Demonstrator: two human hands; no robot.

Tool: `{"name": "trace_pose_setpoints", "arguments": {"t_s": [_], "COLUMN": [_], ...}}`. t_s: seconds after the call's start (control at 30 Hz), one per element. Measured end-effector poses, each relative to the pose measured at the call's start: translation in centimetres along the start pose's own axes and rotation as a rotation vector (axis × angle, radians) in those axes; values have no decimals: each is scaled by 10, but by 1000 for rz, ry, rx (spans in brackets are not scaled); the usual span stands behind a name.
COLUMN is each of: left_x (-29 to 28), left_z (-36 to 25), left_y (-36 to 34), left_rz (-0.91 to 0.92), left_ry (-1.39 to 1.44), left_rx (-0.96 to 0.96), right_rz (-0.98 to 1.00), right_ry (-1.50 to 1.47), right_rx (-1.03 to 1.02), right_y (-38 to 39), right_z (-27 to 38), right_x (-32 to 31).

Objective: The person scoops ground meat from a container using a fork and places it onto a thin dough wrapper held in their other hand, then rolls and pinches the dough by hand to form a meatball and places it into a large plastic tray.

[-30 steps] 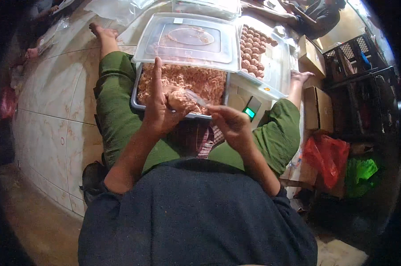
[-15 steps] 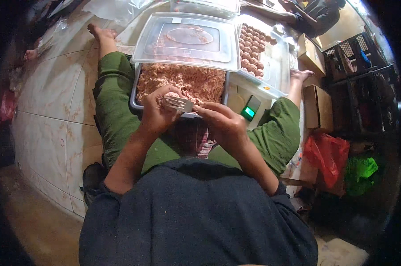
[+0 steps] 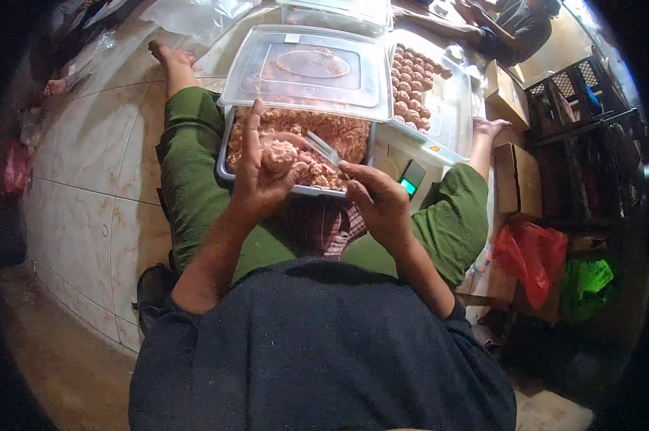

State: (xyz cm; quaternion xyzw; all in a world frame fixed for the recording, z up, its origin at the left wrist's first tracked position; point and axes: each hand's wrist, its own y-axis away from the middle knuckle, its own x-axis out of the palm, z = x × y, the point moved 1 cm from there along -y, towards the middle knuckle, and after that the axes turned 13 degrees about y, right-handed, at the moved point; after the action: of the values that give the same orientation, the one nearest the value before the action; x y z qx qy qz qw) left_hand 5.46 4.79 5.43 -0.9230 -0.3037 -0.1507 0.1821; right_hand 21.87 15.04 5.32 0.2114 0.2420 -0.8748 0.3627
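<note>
As the fork (image 3: 326, 151)'s been lifted off the mince lump (image 3: 278, 154) – shaping seemingly paused – lump's borne on spread L hand (image 3: 256, 179) over L half of tub (image 3: 321, 192); fork's pinched in R hand (image 3: 379, 194), over tub's R half.

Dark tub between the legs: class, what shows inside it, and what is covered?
A crumbly pinkish mixture shows inside the tub. The translucent lid covers the far part, the left hand blocks some of the mixture, and the tub's bottom cannot be seen.
</note>
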Motion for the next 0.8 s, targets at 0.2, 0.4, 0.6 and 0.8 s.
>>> {"name": "trace_pose_setpoints", "arguments": {"t_s": [0.2,0.4,0.6,0.8], "left_x": [-21,-21,-28,-27], "left_z": [2,19,13,18], "left_y": [-2,-1,0,-1], "left_rz": [142,156,148,168], "left_ry": [-342,-153,-296,-217], "left_rx": [135,-99,-93,-10], "right_rz": [71,61,64,151], "right_ry": [59,296,209,100], "right_rx": [-205,-399,-267,-215], "right_y": [6,-3,-10,-17], "right_z": [7,5,10,-7], "right_x": [14,11,1,3]}}
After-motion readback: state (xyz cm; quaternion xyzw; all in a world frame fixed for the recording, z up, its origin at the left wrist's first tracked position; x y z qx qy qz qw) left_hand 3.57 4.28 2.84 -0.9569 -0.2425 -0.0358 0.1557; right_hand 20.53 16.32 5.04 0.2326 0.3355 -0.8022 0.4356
